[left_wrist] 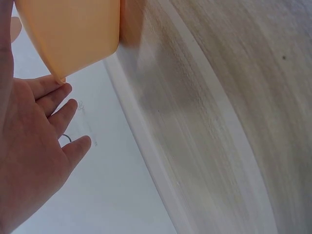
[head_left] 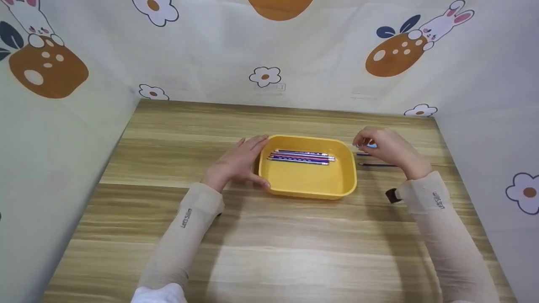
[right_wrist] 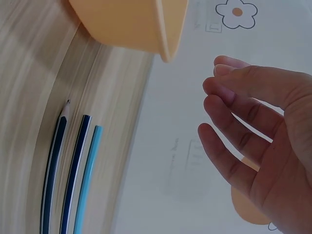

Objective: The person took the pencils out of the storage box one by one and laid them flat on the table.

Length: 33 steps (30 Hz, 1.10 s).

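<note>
A yellow plastic basin (head_left: 307,182) stands on the wooden table. Inside it, towards the back, lies a bundle of several striped pencils (head_left: 300,158). My left hand (head_left: 236,163) rests against the basin's left end, its fingers near the back corner and thumb at the front corner. In the left wrist view, fingertips touch the basin's rim. To the right of the basin, my right hand (head_left: 389,145) hovers above loose pencils, thumb and index tips together, nothing visible between them. The right wrist view shows two dark blue pencils (right_wrist: 54,165) and a light blue pencil (right_wrist: 87,180) on the table.
The wood-grain table (head_left: 269,248) is enclosed at the back and sides by pale sheets (head_left: 202,63) printed with rabbits, flowers and orange shapes. A dark wrist camera piece (head_left: 393,195) sits below the right sleeve.
</note>
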Available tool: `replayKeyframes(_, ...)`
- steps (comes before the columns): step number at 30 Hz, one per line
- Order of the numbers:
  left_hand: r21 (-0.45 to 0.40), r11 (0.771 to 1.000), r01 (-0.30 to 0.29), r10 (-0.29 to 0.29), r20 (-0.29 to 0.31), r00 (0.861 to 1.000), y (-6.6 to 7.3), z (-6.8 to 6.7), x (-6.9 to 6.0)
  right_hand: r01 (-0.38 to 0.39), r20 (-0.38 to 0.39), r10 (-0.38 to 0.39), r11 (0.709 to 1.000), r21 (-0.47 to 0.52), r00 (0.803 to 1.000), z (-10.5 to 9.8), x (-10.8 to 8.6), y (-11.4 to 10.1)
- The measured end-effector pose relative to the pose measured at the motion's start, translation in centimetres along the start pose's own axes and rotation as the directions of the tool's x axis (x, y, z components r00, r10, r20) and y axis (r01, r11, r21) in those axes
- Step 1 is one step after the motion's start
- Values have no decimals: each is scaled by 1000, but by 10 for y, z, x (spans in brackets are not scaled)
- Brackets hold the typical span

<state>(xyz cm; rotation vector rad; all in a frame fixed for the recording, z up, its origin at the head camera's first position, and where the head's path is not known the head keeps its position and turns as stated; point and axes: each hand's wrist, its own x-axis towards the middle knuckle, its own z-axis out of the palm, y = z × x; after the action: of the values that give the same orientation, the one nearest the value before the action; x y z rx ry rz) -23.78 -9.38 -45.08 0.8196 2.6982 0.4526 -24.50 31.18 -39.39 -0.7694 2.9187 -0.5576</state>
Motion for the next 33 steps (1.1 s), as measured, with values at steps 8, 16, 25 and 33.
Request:
replayKeyframes(8,10,1000,-13,13,10,1000,0,-2,2,31,7,-31,999,-9,1000,2,9,-8)
replayKeyframes(16,16,1000,-6,6,19,1000,0,-2,4,39,21,-38,999,-7,999,4,19,-18)
replayKeyframes(25,8,1000,4,-4,19,1000,1,-3,2,53,41,-53,999,0,998,8,27,-27)
replayKeyframes(33,15,1000,-16,16,7,1000,1,-2,0,119,38,-119,993,12,992,13,32,-32)
